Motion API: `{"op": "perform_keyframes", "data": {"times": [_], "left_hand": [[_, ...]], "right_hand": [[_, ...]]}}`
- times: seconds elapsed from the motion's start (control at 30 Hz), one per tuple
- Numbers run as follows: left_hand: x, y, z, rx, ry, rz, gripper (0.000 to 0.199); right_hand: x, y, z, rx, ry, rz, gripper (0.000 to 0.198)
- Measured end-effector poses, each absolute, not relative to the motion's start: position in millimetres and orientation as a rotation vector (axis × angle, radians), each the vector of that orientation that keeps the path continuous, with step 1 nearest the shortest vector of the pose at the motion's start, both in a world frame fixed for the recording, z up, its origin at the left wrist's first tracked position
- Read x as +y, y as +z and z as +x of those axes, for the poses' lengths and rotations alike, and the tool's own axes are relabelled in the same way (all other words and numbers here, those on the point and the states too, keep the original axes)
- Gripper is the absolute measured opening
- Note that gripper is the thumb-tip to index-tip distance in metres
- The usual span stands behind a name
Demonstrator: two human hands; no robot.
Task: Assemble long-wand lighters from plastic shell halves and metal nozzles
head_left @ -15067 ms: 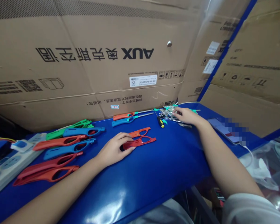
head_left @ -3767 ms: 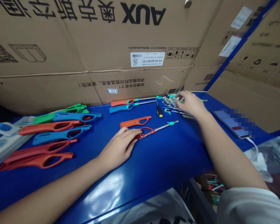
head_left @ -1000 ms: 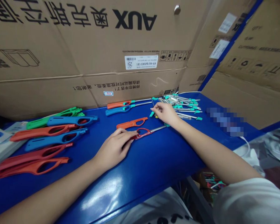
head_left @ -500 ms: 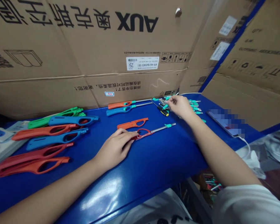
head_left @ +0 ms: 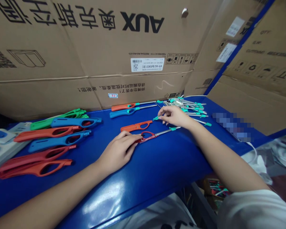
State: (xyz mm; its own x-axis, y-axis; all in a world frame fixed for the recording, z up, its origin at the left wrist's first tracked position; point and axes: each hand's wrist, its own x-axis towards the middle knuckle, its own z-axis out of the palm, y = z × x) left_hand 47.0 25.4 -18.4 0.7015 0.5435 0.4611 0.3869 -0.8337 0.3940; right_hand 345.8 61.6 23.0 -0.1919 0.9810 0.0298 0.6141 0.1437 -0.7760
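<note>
My left hand [head_left: 119,149] is closed on the near end of a red lighter handle [head_left: 149,136] lying on the blue table. A metal rod [head_left: 164,131] with a teal tab [head_left: 174,128] extends rightward from that handle. My right hand [head_left: 173,116] pinches a small teal plastic piece [head_left: 155,118] just above the table; my fingers hide whatever else belongs to it. Just beyond the red handle lies an orange handle shell [head_left: 136,126]. Behind my right hand is a pile of metal rods with teal tabs [head_left: 193,105].
Two lighters with rods, one orange [head_left: 123,107] and one blue [head_left: 122,113], lie at the back. Several coloured handles [head_left: 50,136] and a power strip [head_left: 4,149] are on the left. A phone [head_left: 225,127] with a cable lies right. Cardboard [head_left: 85,44] walls the back.
My right hand has come from the rod pile toward the near left, bringing the teal piece beside the orange shell. My left hand stays on the red handle.
</note>
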Motion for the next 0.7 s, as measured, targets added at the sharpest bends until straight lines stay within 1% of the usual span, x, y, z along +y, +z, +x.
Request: {"op": "perform_keyframes", "data": {"times": [0.13,0.17,0.27,0.43,0.6,0.7], "left_hand": [[25,-17,47,0.742,0.833,2.638,0.029],[25,-17,47,0.742,0.833,2.634,0.029],[26,-18,47,0.742,0.832,2.622,0.028],[26,-17,48,0.764,0.849,2.595,0.023],[24,-16,50,0.803,0.89,2.582,0.021],[24,-17,50,0.814,0.91,2.549,0.02]], "right_hand": [[62,23,356,-2.175,0.696,-1.554,0.021],[62,23,357,-2.228,0.645,-1.563,0.019],[62,24,358,-2.294,0.584,-1.571,0.006],[56,34,353,-2.286,0.507,-1.468,0.012],[43,37,334,-2.436,0.605,-1.118,0.013],[40,30,321,-2.556,0.654,-1.033,0.013]]}}
